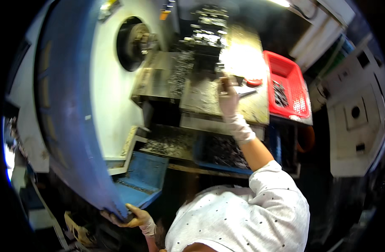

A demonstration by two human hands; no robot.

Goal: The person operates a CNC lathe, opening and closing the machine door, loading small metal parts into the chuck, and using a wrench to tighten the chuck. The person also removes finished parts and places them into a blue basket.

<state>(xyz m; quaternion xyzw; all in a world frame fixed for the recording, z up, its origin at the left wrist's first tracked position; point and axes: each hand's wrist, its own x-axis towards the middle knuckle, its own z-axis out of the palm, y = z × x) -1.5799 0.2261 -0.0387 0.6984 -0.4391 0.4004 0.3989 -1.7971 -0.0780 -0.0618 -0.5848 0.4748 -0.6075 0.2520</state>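
Note:
At the lower left, my left hand [135,217], in a pale glove, is wrapped round the bottom corner of a long blue machine panel [70,109]. My right hand [229,101], gloved too, reaches forward over a metal worktop [247,109] with its fingers drawn together. Motion blurs the fingertips, and whatever they hold is too small to make out. Close to its right lie a round red object [254,82] and a flat grey piece [245,91]. Ahead of that hand is a dark metal tool block [207,54] strewn with shiny chips.
A red plastic basket [291,84] with metal parts stands to the right. Left of the worktop, a round spindle [138,42] sits in a pale machine wall [108,84]. A blue tray [138,178] and a bin of dark metal shavings [224,151] are below.

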